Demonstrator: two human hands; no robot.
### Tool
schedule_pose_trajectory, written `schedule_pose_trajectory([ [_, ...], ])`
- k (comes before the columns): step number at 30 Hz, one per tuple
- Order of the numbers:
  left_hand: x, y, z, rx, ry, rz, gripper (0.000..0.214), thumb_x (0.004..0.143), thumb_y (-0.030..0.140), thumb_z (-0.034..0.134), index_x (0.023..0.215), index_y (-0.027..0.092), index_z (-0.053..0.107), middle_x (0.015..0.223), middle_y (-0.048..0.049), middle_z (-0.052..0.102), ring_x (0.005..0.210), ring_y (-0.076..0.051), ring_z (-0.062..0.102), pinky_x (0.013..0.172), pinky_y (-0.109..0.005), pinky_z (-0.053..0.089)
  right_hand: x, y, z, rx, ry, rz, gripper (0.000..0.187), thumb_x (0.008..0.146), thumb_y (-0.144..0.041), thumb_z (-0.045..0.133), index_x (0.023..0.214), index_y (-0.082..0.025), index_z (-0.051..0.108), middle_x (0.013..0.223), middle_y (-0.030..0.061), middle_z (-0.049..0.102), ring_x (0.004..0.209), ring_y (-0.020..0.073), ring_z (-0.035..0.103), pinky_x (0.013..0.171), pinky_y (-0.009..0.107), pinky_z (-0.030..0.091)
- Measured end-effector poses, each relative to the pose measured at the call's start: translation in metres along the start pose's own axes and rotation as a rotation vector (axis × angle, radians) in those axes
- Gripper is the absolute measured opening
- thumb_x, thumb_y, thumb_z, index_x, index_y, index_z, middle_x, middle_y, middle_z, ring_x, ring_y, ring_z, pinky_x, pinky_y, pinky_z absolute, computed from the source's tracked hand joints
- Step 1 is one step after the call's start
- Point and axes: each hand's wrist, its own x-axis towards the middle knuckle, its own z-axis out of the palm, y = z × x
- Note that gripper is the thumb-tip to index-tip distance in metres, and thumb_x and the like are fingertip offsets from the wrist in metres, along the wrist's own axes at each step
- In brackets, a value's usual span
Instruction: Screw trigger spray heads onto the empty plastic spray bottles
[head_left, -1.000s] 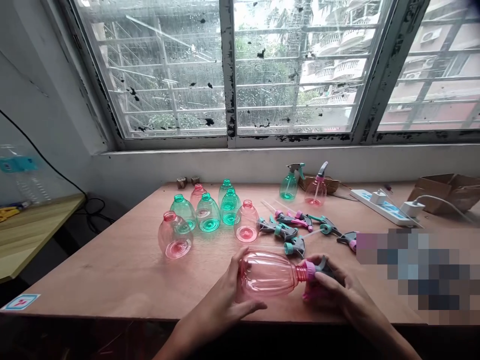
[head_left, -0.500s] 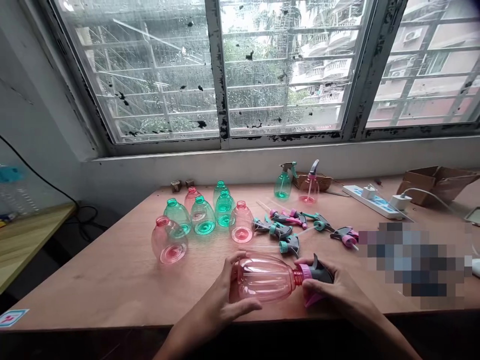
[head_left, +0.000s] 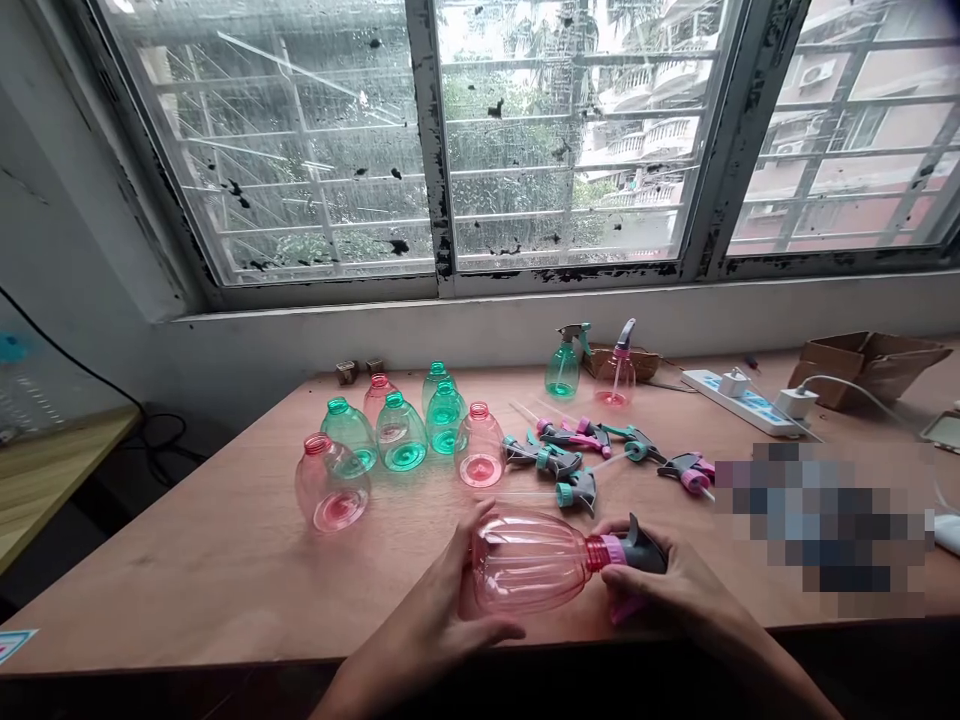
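Tabletop [head_left: 210, 570], held sprayer head [head_left: 643, 553] half-hidden

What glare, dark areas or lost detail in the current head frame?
Head view: bright window, partly washed out; head view: pale highlights streak the held pink bottle; head view: near-black below the front edge of the table; head view: blocky pixelation hides part of the tabletop's right side.

L hand [head_left: 436, 605] & R hand [head_left: 681, 588] both bare, w/ slim fingers [head_left: 462, 538], forearms [head_left: 761, 650] bare too.
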Motion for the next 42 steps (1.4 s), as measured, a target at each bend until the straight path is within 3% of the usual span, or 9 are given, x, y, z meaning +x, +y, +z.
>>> schedule_pose_trajectory([
  [7,-0.001,0.002,-0.005,-0.135,-0.034,-0.103,0.098,0.082,0.028,0.080,0.160,0.027,0.022,0.168,-0.0077,0.029,0.156,-0.032,0.020,0.128,-0.051,0.015,-0.003,-0.006,-0.001,0.036,-0.029,0.053,0.054,0.069,-0.042,0.090,0.115,-0.017,0.075,0.086,0.0036,0.076,0.066,0.0183,0.067,0.059,0.027,0.060],
  [12,0.001,0.003,-0.004,-0.123,0.003,-0.084,0.104,0.069,0.023,0.091,0.156,0.029,0.035,0.165,-0.0072,0.037,0.151,-0.034,0.033,0.126,-0.048,0.025,-0.004,-0.006,0.001,0.052,0.002,0.070,0.046,0.065,-0.043,0.093,0.100,-0.016,0.077,0.077,0.0018,0.074,0.062,0.0184,0.068,0.058,0.028,0.061],
  [19,0.006,0.004,0.000,-0.254,0.001,-0.005,0.117,0.075,0.019,0.086,0.162,0.034,0.009,0.157,-0.0089,0.047,0.145,-0.033,0.043,0.123,-0.050,0.029,-0.004,-0.006,0.006,0.024,0.086,-0.008,0.038,0.069,-0.043,0.089,0.095,-0.017,0.079,0.074,0.0006,0.072,0.060,0.0161,0.066,0.056,0.025,0.059],
  [24,0.009,0.007,-0.002,-0.171,-0.011,-0.023,0.089,0.082,0.028,0.081,0.158,0.027,0.033,0.139,-0.0095,0.064,0.135,-0.034,0.052,0.119,-0.048,0.035,-0.006,-0.007,0.006,0.060,0.097,-0.046,0.039,0.067,-0.040,0.091,0.094,-0.015,0.078,0.072,0.0009,0.073,0.056,0.0170,0.067,0.054,0.027,0.061],
  [28,0.006,-0.002,-0.006,-0.161,-0.004,-0.035,0.090,0.088,0.039,0.074,0.161,0.026,0.022,0.122,-0.0079,0.070,0.122,-0.033,0.059,0.118,-0.050,0.033,-0.006,-0.003,0.006,0.124,0.092,-0.021,0.042,0.065,-0.039,0.093,0.096,-0.015,0.077,0.073,-0.0002,0.072,0.057,0.0166,0.067,0.057,0.030,0.064],
  [33,0.004,-0.008,-0.008,-0.166,-0.057,0.034,0.078,0.095,0.056,0.058,0.160,0.026,0.028,0.148,-0.0107,0.054,0.144,-0.036,0.038,0.124,-0.049,0.022,-0.006,-0.004,0.007,0.129,0.080,-0.038,0.040,0.066,-0.040,0.092,0.095,-0.016,0.077,0.072,-0.0001,0.073,0.055,0.0166,0.067,0.054,0.028,0.061],
  [36,0.004,-0.004,-0.008,-0.152,-0.059,-0.039,0.078,0.092,0.050,0.066,0.158,0.028,0.031,0.145,-0.0093,0.056,0.146,-0.037,0.034,0.123,-0.050,0.024,-0.006,-0.006,0.006,0.106,0.103,-0.039,0.041,0.068,-0.043,0.090,0.096,-0.016,0.077,0.066,-0.0002,0.073,0.054,0.0171,0.067,0.053,0.026,0.058],
  [39,0.005,0.000,-0.005,-0.151,-0.082,-0.116,0.094,0.081,0.034,0.081,0.159,0.031,0.027,0.138,-0.0081,0.059,0.138,-0.036,0.043,0.117,-0.047,0.035,-0.005,-0.007,0.005,0.105,0.158,-0.049,0.041,0.069,-0.044,0.090,0.094,-0.014,0.077,0.062,-0.0009,0.072,0.055,0.0154,0.065,0.055,0.023,0.056],
  [42,0.005,0.001,-0.003,-0.168,-0.061,-0.119,0.098,0.079,0.025,0.080,0.159,0.030,0.024,0.139,-0.0090,0.055,0.129,-0.032,0.051,0.109,-0.041,0.044,-0.005,-0.006,0.005,0.126,0.156,-0.051,0.043,0.069,-0.044,0.090,0.097,-0.014,0.076,0.063,-0.0009,0.072,0.055,0.0157,0.066,0.056,0.024,0.056],
])
